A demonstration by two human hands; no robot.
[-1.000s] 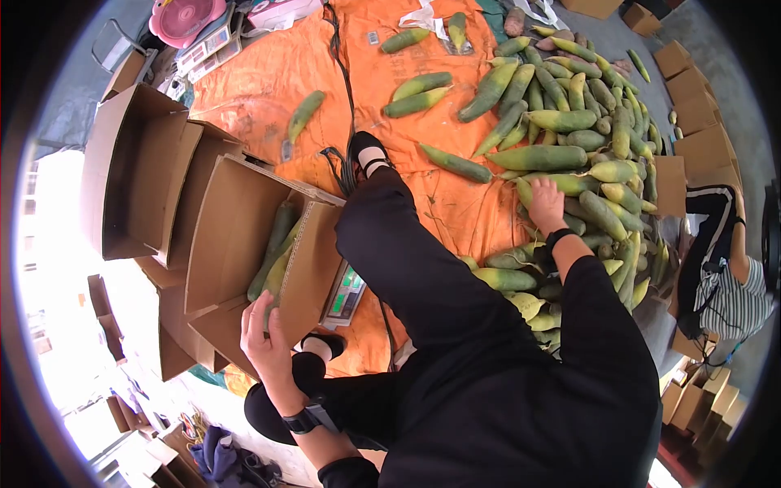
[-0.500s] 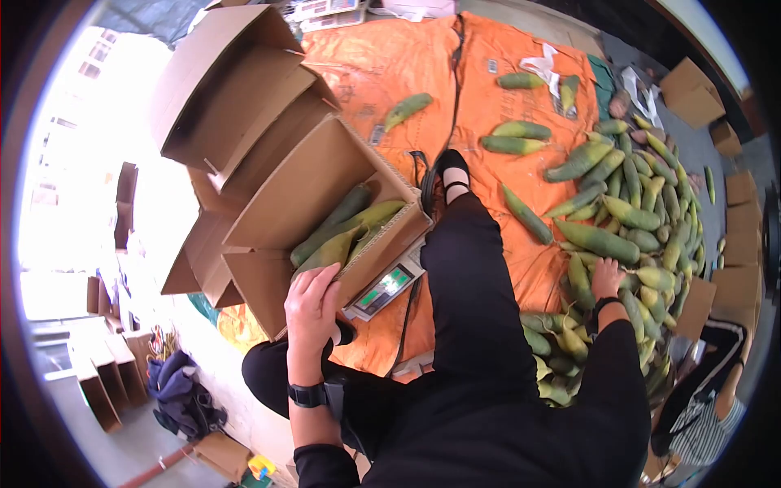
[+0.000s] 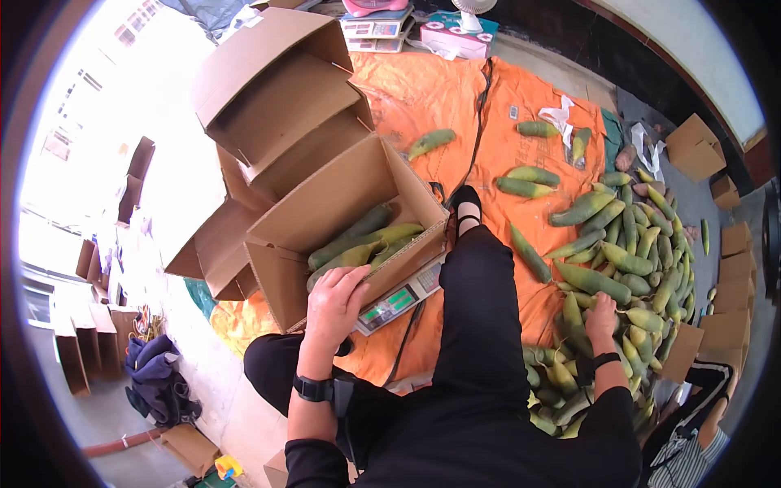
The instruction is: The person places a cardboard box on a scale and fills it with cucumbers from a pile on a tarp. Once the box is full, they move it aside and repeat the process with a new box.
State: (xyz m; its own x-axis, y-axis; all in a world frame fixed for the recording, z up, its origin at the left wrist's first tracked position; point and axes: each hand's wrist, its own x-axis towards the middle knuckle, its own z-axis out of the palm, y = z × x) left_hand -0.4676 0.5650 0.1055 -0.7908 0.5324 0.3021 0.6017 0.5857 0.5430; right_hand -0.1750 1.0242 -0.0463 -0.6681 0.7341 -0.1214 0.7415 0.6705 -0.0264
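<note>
In front of me a cardboard box (image 3: 313, 207) stands tilted on a digital scale (image 3: 399, 299) with a lit green display. Several green radishes (image 3: 358, 232) lie inside it. My left hand (image 3: 335, 302) is closed over the box's near rim, its fingers bent together. On my right, my right hand (image 3: 602, 325) reaches into a big pile of green radishes (image 3: 626, 259). Its fingers are curled around a radish there, mostly hidden by the hand. Just left of this hand lies another green radish (image 3: 576, 324).
Several loose radishes (image 3: 533, 175) lie on the orange tarpaulin (image 3: 431, 89). Empty cardboard boxes (image 3: 277, 106) lean behind the packed one. More scales (image 3: 374, 32) stand at the back. A person in a striped top (image 3: 691, 455) is at lower right.
The view has shifted, bringing the back scales and a fan into sight. My left hand stays at the box's rim. My right hand has moved slightly towards me within the pile.
</note>
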